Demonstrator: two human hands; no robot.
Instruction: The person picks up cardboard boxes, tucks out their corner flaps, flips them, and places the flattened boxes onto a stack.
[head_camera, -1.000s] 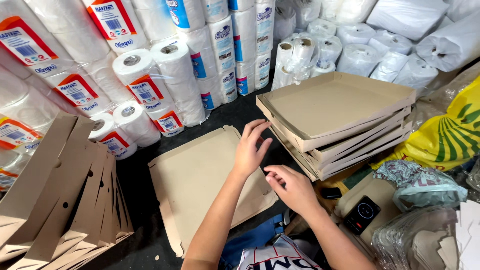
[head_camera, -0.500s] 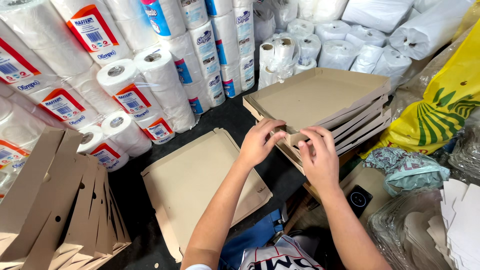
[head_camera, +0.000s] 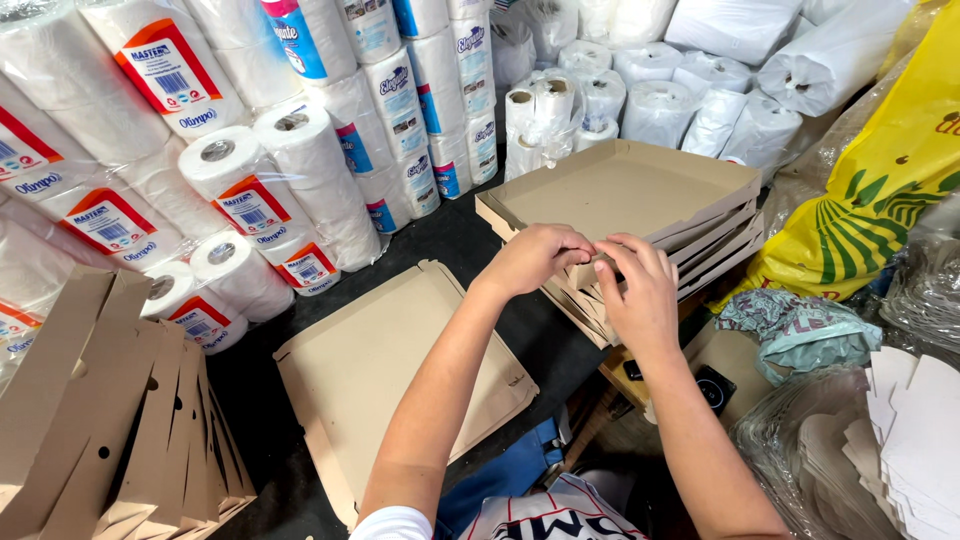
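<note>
A stack of folded brown cardboard trays (head_camera: 640, 185) rests at the centre right. My left hand (head_camera: 535, 258) and my right hand (head_camera: 635, 290) both pinch the near front corner of the stack, fingers curled on a tray edge. A flat unfolded cardboard blank (head_camera: 390, 370) lies on the dark surface below my left forearm.
Wrapped paper rolls (head_camera: 250, 190) pile up at the left and back. More white rolls in plastic (head_camera: 640, 95) sit behind the trays. Upright cardboard blanks (head_camera: 110, 420) lean at the lower left. A yellow sack (head_camera: 870, 190) stands right, white cut card pieces (head_camera: 915, 430) at the lower right.
Both hands left the flat blank and moved up and right to the near corner of the tray stack, where they now grip an edge. The view shifted slightly.
</note>
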